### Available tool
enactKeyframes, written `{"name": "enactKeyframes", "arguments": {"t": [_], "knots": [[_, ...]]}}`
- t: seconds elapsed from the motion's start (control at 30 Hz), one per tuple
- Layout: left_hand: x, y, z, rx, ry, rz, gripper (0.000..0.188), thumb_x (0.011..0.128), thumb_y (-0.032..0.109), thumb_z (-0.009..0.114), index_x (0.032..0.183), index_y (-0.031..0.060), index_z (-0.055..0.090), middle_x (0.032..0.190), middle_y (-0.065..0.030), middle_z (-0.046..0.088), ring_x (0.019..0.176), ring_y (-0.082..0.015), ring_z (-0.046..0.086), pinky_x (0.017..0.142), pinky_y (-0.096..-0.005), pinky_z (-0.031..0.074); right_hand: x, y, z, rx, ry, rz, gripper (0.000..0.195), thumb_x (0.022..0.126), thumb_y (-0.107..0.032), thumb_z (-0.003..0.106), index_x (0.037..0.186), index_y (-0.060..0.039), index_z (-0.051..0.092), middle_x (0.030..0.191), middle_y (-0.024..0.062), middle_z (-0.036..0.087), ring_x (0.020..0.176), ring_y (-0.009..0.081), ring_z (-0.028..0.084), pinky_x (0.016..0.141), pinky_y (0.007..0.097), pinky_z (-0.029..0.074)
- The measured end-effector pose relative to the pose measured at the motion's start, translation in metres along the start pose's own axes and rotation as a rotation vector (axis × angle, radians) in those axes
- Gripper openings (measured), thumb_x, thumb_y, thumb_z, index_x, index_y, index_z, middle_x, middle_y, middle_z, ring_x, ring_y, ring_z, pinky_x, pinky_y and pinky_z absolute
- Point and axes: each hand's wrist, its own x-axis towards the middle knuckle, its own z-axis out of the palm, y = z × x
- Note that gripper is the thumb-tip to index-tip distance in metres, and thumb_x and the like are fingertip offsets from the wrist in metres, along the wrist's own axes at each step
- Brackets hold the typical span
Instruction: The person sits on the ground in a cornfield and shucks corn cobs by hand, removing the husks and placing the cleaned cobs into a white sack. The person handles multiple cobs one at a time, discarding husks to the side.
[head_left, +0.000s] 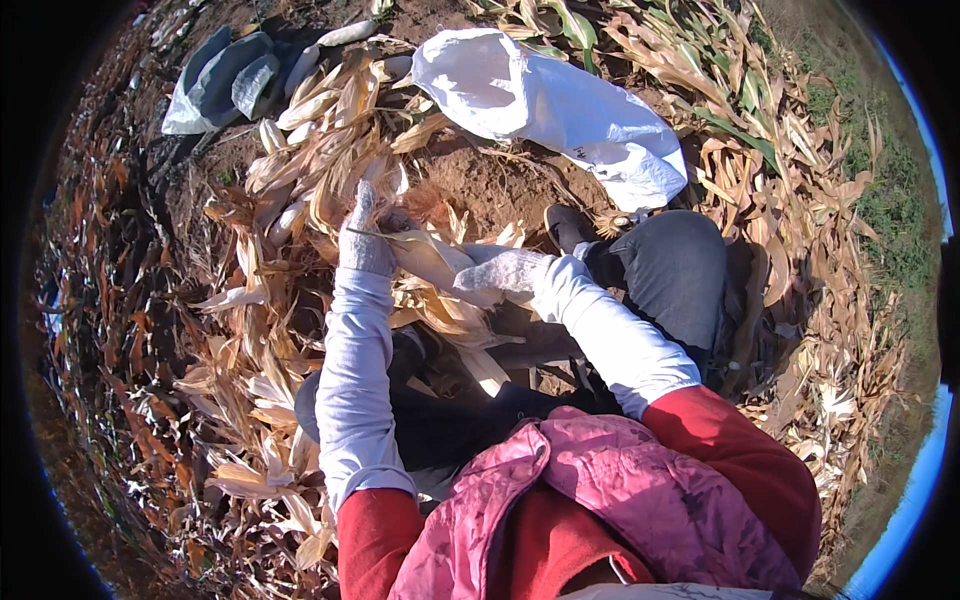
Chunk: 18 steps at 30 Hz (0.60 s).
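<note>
My left hand (365, 240), in a pale knit glove, is at the silk end of a corn ear in its dry husk (431, 259). From the other side my right hand (506, 271), gloved too, grips the husk near its other end. The ear lies slantwise between both hands, above my lap. How far the husk is opened cannot be told. Dry corn husks (450, 319) lie just below the ear, and more unhusked corn (307, 165) is heaped beyond my left hand.
A white woven sack (600, 120) lies on the soil ahead, its mouth facing left. Grey-green sacks (221, 82) stand at the upper left beside pale corn ears (347, 33). Dry cornstalks (795, 217) line the right side. My bent knee (675, 262) is right of my hands.
</note>
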Motion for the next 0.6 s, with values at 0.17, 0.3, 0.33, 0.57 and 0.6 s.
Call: {"name": "enactKeyframes", "arguments": {"t": [0.17,0.3,0.33,0.57,0.6], "knots": [[0.000,-0.019,0.013,-0.147,0.044,0.022,0.061,0.100,0.058,0.060,0.122,0.0013,0.064,0.096,-0.0111,0.070,0.082,-0.0257,0.067,0.073,-0.0383,0.057,0.024,0.060,-0.017,-0.124,0.082,0.013,0.074,0.097,-0.045,0.069,0.148,0.0035,0.046,0.130,0.0169,0.067,0.115,0.0207,0.063,0.098,0.0304,0.048],[-0.004,-0.027,0.007,0.143,0.180,-0.009,0.063,0.098,0.058,0.063,0.128,0.0025,0.064,0.099,-0.0054,0.069,0.082,-0.0145,0.063,0.071,-0.0260,0.049,0.031,0.063,-0.018,-0.020,0.236,0.025,0.072,0.098,-0.041,0.068,0.149,0.0045,0.045,0.130,0.0177,0.066,0.113,0.0215,0.064,0.098,0.0305,0.048],[-0.005,-0.027,0.006,0.259,0.143,-0.011,0.058,0.098,0.052,0.066,0.128,0.0023,0.065,0.099,-0.0036,0.069,0.082,-0.0127,0.061,0.071,-0.0252,0.048,0.032,0.063,-0.016,0.033,0.274,0.018,0.070,0.099,-0.040,0.068,0.148,0.0044,0.045,0.130,0.0177,0.066,0.112,0.0219,0.064,0.098,0.0307,0.048],[0.000,-0.021,-0.007,0.894,0.095,0.174,0.030,0.092,0.026,0.071,0.104,-0.0013,0.075,0.086,-0.0082,0.075,0.077,-0.0162,0.067,0.074,-0.0312,0.053,0.022,0.003,0.012,-0.533,0.505,0.142,0.083,0.073,-0.042,0.088,0.137,0.0011,0.057,0.124,0.0156,0.069,0.109,0.0223,0.067,0.094,0.0329,0.053],[-0.002,-0.016,0.000,1.009,0.110,0.168,0.031,0.091,0.027,0.071,0.104,-0.0008,0.075,0.085,-0.0110,0.075,0.077,-0.0186,0.069,0.074,-0.0325,0.054,0.018,0.000,0.013,-0.576,0.534,0.142,0.087,0.071,-0.044,0.089,0.138,0.0009,0.056,0.125,0.0167,0.068,0.110,0.0235,0.067,0.095,0.0340,0.052]]}}
